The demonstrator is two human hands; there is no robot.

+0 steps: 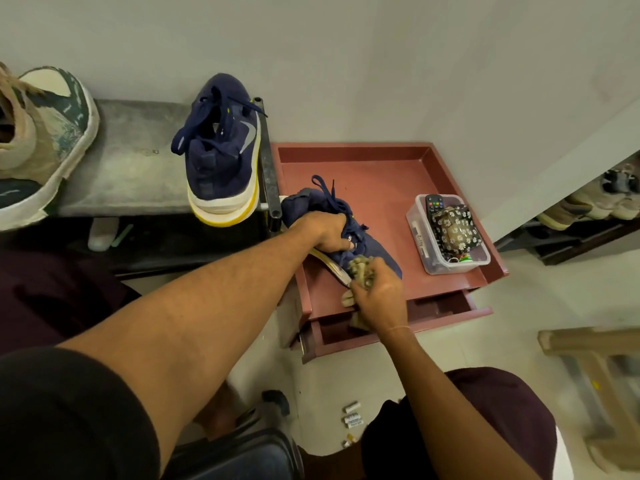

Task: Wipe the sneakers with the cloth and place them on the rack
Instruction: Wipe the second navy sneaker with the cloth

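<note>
**One sneaker on the rack, one under the cloth**

We see the left hand (325, 230) gripping a navy sneaker (375, 247) by its laced top, the shoe tilted over the reddish table (381, 168). The right hand (379, 299) holds a bunched beige cloth (360, 268) against the sneaker's sole edge, near the toe. A second navy sneaker (221, 157) stands on the grey rack (131, 161) – heel toward us, at the rack's right end, just beside the table. At the table's right edge we find a clear container (450, 266) holding a remote (434, 204) and a floral pouch (453, 230).
</note>
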